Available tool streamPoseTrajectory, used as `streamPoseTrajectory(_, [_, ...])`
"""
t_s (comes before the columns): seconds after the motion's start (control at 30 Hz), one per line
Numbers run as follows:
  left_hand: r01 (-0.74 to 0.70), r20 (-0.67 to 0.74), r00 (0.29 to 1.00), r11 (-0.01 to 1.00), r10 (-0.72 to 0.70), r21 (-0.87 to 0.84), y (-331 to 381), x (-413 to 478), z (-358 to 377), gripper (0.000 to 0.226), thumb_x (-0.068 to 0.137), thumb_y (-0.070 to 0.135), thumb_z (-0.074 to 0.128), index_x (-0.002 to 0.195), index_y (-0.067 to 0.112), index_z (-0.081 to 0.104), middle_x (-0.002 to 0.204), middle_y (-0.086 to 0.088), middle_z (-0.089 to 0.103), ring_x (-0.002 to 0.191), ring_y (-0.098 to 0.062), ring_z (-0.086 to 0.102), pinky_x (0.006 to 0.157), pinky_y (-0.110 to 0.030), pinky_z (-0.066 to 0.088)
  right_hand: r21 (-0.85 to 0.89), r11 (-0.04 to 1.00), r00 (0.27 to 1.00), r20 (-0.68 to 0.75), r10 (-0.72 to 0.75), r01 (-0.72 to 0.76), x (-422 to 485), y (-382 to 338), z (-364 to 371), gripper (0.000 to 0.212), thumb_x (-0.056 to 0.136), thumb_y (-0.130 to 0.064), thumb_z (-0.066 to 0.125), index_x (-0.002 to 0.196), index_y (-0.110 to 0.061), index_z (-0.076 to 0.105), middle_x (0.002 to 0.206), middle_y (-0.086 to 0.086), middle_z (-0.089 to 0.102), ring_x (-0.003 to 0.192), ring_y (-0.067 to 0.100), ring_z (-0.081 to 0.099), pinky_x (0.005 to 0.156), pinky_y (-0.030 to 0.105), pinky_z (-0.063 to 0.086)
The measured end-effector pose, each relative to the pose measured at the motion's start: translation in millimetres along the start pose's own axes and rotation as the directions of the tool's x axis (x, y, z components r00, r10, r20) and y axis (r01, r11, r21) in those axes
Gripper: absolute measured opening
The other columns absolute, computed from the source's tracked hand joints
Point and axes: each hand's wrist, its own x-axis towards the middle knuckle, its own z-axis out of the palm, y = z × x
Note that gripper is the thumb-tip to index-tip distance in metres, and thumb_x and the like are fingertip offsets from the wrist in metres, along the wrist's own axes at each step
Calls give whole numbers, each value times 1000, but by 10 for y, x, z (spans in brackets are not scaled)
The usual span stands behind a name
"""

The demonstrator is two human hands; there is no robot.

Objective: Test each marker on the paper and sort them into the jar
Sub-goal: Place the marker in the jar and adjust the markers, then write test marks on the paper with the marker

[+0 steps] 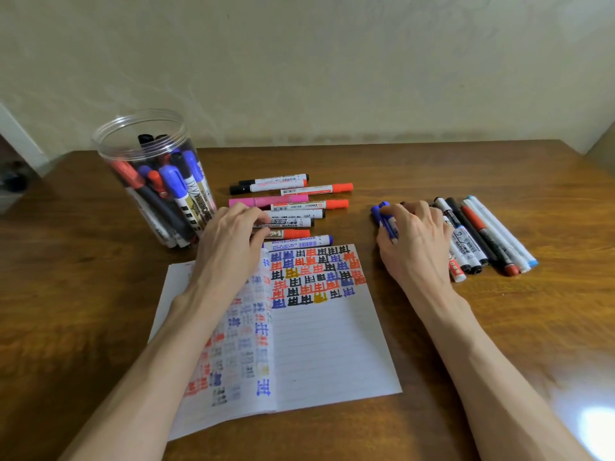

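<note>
A clear plastic jar (116, 151) stands at the back left with several capped markers inside. Lined paper (329, 347) lies in front of me, its top covered in coloured test marks. A row of markers (293, 205) lies behind the paper. My left hand (229, 241) rests on the near end of that row, fingers curled over a red-capped marker (293, 233). My right hand (416, 241) grips two blue-capped markers (382, 216) at the left edge of another marker group (489, 234).
The brown wooden table (499, 327) ends at a pale wall behind. A folded-over page (246, 341) with faded marks lies left of the open sheet. A glare patch shines at the front right corner.
</note>
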Motion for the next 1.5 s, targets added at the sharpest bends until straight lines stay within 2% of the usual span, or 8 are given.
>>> streamPoseTrajectory(0.27, [14,48,999,1000,-15,13,15,40,-32,25,97,29,68,121,21,71,117,0,69,113,-18,61,101,-36,45,7,999,999,-22,-45,45,7,20,49,28,98,-24,68,126,-23,72,125,11,60,121,35,48,101,49,32])
streamPoseTrajectory(0.6, [-91,23,995,993,93,-78,65,30,-89,12,96,28,69,106,25,76,106,5,72,105,-17,64,104,-43,44,250,943,970,-160,-183,220,-68,-183,44,21,95,-23,71,114,-21,78,117,6,63,115,29,50,90,42,39])
streamPoseTrajectory(0.7, [-98,136,985,994,105,-54,126,33,-85,19,93,37,72,110,29,72,118,5,67,114,-15,60,100,-31,32,258,927,960,-135,-244,272,-110,-251,69,20,95,-27,73,113,-19,78,118,6,64,115,28,52,88,38,38])
streamPoseTrajectory(0.8, [-86,167,982,995,92,-42,146,65,-49,19,95,41,69,111,31,67,119,6,64,113,-15,59,94,-30,38,274,926,965,-107,-238,259,-120,-262,79,21,97,-32,71,112,-20,78,119,5,64,115,27,52,89,38,40])
streamPoseTrajectory(0.97, [-119,169,978,992,122,-28,134,67,-24,23,104,41,54,112,27,69,109,6,65,101,-13,62,90,-36,51,311,922,970,-143,-195,232,-125,-256,57,22,97,-33,68,108,-18,79,112,4,65,109,24,52,86,39,44])
streamPoseTrajectory(1.13, [-189,237,954,982,184,-2,92,61,-10,40,102,53,49,131,32,67,132,8,64,120,-13,58,100,-39,45,310,924,973,-130,-191,223,-128,-271,53,17,98,-28,71,107,-17,80,112,5,65,108,24,52,86,37,42])
streamPoseTrajectory(1.33, [-203,180,961,978,210,-56,51,59,-41,24,104,30,58,124,31,71,129,9,64,121,-10,57,102,-34,35,323,920,973,-132,-187,221,-129,-270,57,15,98,-27,70,107,-18,79,110,4,64,105,24,52,85,39,44])
streamPoseTrajectory(1.5, [-118,111,983,971,143,-207,53,60,-33,21,96,23,71,115,31,69,111,13,70,105,-5,65,100,-37,52,334,920,977,-116,-177,206,-130,-269,49,16,98,-27,69,107,-18,79,111,4,64,105,23,53,85,40,45])
